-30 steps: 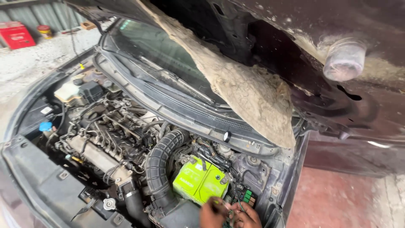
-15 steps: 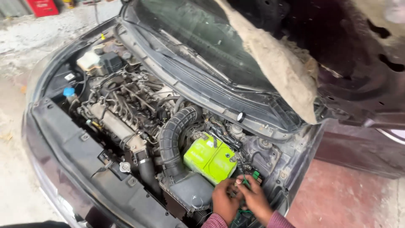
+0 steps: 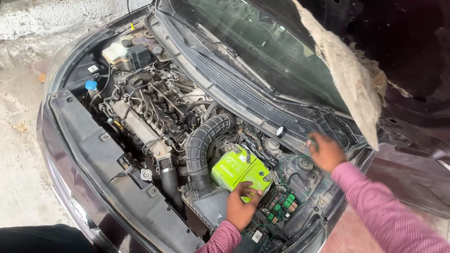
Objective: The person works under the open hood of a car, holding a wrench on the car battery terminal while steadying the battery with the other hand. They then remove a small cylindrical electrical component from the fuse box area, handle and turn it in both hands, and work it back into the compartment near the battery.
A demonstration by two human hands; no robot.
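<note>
The left hand (image 3: 241,206) grips the near edge of the green battery (image 3: 239,169) seated beside the fuse box (image 3: 280,204) — likely heavy and rigid, best lifted from both sides — while the right hand (image 3: 326,152) rests loosely open by the windscreen base

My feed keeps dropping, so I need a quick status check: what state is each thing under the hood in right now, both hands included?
Hood: raised, its liner hanging loose.
Battery: seated in its bay, green case.
Fuse box: lid off, fuses exposed.
Intake hose: in place, running beside the battery.
Blue cap: on.
Left hand: resting on the battery's near edge.
Right hand: by the cowl, grip state unclear.
</note>
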